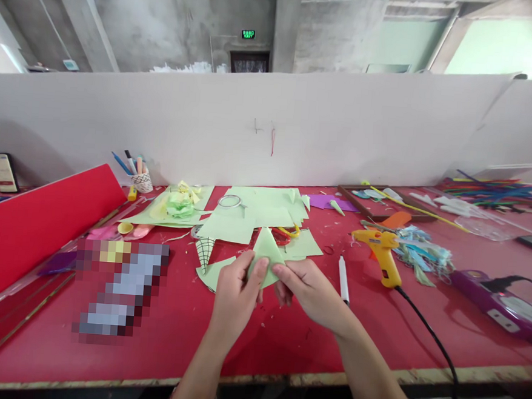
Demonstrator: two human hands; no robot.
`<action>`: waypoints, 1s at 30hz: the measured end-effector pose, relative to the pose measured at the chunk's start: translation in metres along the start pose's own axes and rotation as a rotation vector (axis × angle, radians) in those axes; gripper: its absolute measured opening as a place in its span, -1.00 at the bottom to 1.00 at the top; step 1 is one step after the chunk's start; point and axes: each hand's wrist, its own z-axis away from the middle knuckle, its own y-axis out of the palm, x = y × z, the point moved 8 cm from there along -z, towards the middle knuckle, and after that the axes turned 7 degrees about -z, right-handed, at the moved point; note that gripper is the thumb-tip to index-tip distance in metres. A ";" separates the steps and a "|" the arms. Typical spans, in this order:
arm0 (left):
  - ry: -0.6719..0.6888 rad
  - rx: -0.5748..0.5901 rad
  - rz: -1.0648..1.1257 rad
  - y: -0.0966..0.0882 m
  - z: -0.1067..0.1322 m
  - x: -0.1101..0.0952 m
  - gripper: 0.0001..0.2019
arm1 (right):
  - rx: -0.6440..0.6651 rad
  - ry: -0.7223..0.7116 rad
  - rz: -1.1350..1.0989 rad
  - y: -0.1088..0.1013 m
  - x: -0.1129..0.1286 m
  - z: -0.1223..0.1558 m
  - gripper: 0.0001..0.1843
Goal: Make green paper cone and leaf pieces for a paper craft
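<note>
A pale green paper [266, 246], shaped to a point at the top, is pinched between my two hands above the red table. My left hand [241, 283] presses its thumb on the front of the paper. On the other edge, my right hand [303, 284] grips with thumb and fingers. Just left of them lies a small paper cone [204, 253] with a black grid pattern, beside a curved green paper piece [217, 273]. Behind my hands, green sheets [227, 226] overlap, and red-and-yellow handles [286, 234] show partly from under them.
A yellow glue gun [383, 250] with a black cord stands at right, near a white marker [343, 279] and a purple power strip [498, 307]. Blue-green yarn scraps [424, 253] lie behind it. A red board [40, 226] leans at left, near a pen cup [142, 180].
</note>
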 end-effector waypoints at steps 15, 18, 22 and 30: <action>-0.042 0.024 0.041 0.000 -0.004 0.004 -0.74 | -0.266 -0.175 -0.032 -0.019 0.012 -0.001 -0.88; -0.049 0.024 0.108 -0.003 -0.005 0.004 -0.75 | -0.350 -0.151 -0.159 -0.027 0.006 0.000 -0.88; -0.028 0.032 0.110 -0.004 -0.006 0.003 -0.76 | -0.396 -0.200 -0.159 -0.028 0.009 0.002 -0.91; 0.005 0.110 0.137 0.002 -0.006 0.000 -0.75 | -0.367 -0.436 0.048 -0.021 0.035 0.009 -0.78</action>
